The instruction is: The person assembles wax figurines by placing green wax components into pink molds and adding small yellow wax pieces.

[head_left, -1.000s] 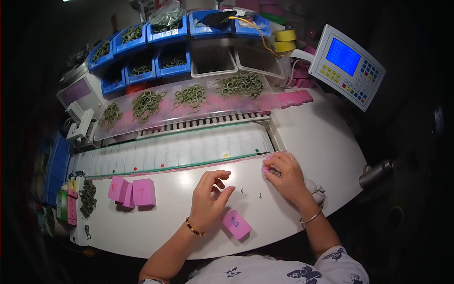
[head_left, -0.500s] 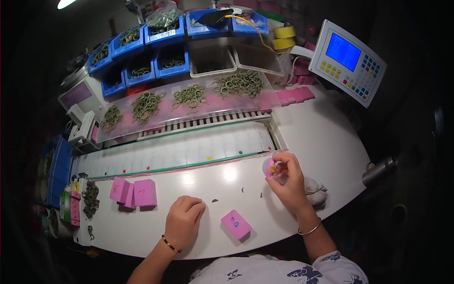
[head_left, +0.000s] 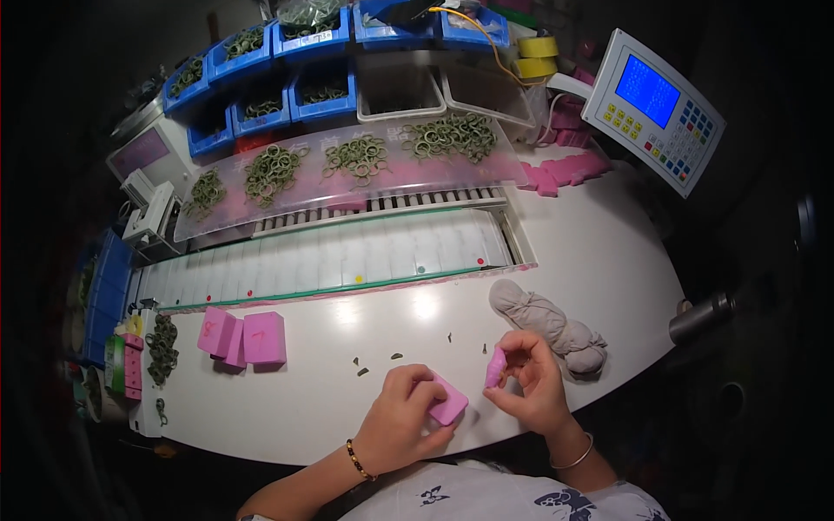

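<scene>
We have our left hand (head_left: 404, 417) low on the white bench (head_left: 608, 260), fingers curled over a flat pink block (head_left: 449, 405) that lies on the surface just in front of us; the fingertips press on its near edge, and its right corner sticks out toward the other hand. Our right hand (head_left: 530, 386) is just beside it, lifted a little off the bench, pinching a small pink piece (head_left: 496, 367) between thumb and forefingers, so both hands are closed on something pink and sit close together with only a narrow gap between them.

A few small dark bits (head_left: 395, 356) lie scattered on the bench just beyond our hands. A knotted grey cloth (head_left: 547, 319) rests behind the right hand, almost touching it. Well off to the left sit three more pink blocks (head_left: 243, 339), leaning together. Further back runs the white conveyor (head_left: 330, 260), then a clear tray (head_left: 347, 169) spread with heaps of green rings (head_left: 274, 169), and blue bins (head_left: 261, 78) behind that. A control panel (head_left: 656, 108) with a blue screen stands at the far right.
</scene>
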The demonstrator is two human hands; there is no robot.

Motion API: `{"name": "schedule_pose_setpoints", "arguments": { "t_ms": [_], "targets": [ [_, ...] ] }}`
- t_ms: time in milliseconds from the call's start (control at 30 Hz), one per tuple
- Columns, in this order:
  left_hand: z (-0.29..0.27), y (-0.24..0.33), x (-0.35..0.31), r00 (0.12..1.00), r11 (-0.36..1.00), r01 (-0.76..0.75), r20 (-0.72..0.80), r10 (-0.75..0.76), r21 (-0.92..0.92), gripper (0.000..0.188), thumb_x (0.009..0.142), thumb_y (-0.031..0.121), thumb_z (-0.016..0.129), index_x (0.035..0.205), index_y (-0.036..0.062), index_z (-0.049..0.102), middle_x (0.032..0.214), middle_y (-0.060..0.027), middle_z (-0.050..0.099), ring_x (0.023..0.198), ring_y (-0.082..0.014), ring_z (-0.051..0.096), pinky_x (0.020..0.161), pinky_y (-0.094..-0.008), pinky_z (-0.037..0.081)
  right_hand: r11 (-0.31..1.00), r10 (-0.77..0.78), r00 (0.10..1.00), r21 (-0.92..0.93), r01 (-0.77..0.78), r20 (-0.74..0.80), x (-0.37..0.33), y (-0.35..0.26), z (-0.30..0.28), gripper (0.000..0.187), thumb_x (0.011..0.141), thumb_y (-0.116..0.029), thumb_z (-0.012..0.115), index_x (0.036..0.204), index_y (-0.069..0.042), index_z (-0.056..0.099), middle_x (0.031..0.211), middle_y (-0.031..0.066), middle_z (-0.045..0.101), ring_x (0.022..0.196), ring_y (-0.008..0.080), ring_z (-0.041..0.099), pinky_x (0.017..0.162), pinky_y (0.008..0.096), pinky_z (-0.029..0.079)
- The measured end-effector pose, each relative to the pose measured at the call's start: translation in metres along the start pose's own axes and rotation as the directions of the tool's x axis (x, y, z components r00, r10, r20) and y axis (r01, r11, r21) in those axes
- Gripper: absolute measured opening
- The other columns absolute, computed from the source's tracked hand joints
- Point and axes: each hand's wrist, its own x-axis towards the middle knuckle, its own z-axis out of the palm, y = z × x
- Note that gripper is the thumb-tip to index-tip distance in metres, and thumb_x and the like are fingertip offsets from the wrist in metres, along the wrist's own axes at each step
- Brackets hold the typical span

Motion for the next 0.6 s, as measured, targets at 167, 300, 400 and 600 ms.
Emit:
{"name": "schedule_pose_setpoints", "arguments": {
  "t_ms": [167, 300, 400, 600],
  "targets": [
    [-0.001, -0.010, 0.001, 0.989, 0.967, 0.116, -0.068, -0.135, -0.226, 0.042, 0.071, 0.010, 0.084, 0.101, 0.0037, 0.055, 0.109, -0.0112, 0.051, 0.097, -0.0228, 0.054, 0.084, -0.0317, 0.050, 0.997, -0.079, 0.992, 0.005, 0.079, 0.095, -0.018, 0.008, 0.021, 0.059, 0.071, 0.011, 0.074, 0.120, -0.004, 0.045, 0.116, 0.0092, 0.044, 0.097, 0.0162, 0.056, 0.088, 0.0310, 0.051],
    [-0.009, -0.010, 0.003, 0.982, 0.961, 0.140, -0.090, -0.165, -0.237, 0.038, 0.074, 0.012, 0.084, 0.099, 0.0026, 0.058, 0.099, -0.0087, 0.059, 0.087, -0.0196, 0.059, 0.078, -0.0298, 0.050, 0.903, -0.293, 0.947, -0.286, 0.319, 0.131, -0.010, 0.011, 0.034, 0.056, 0.072, 0.005, 0.077, 0.118, 0.001, 0.046, 0.115, 0.0154, 0.048, 0.094, 0.0180, 0.060, 0.082, 0.0304, 0.056],
    [-0.018, -0.007, 0.001, 0.971, 0.937, 0.208, -0.054, -0.232, -0.279, 0.032, 0.077, 0.007, 0.080, 0.102, 0.0007, 0.062, 0.101, -0.0094, 0.065, 0.093, -0.0194, 0.062, 0.083, -0.0312, 0.050, 0.881, -0.323, 0.933, -0.311, 0.357, 0.157, -0.002, 0.006, 0.038, 0.056, 0.071, 0.005, 0.078, 0.118, 0.001, 0.047, 0.114, 0.0157, 0.049, 0.093, 0.0190, 0.061, 0.080, 0.0304, 0.056],
    [-0.012, -0.011, -0.001, 0.903, 0.833, 0.260, -0.182, -0.388, -0.488, 0.019, 0.085, 0.003, 0.072, 0.101, 0.0021, 0.062, 0.101, -0.0115, 0.066, 0.084, -0.0236, 0.066, 0.071, -0.0332, 0.054, 0.859, -0.335, 0.923, -0.341, 0.381, 0.188, 0.009, 0.003, 0.044, 0.055, 0.070, 0.003, 0.077, 0.117, -0.001, 0.048, 0.112, 0.0155, 0.053, 0.088, 0.0207, 0.062, 0.074, 0.0289, 0.056]
  ]
}}
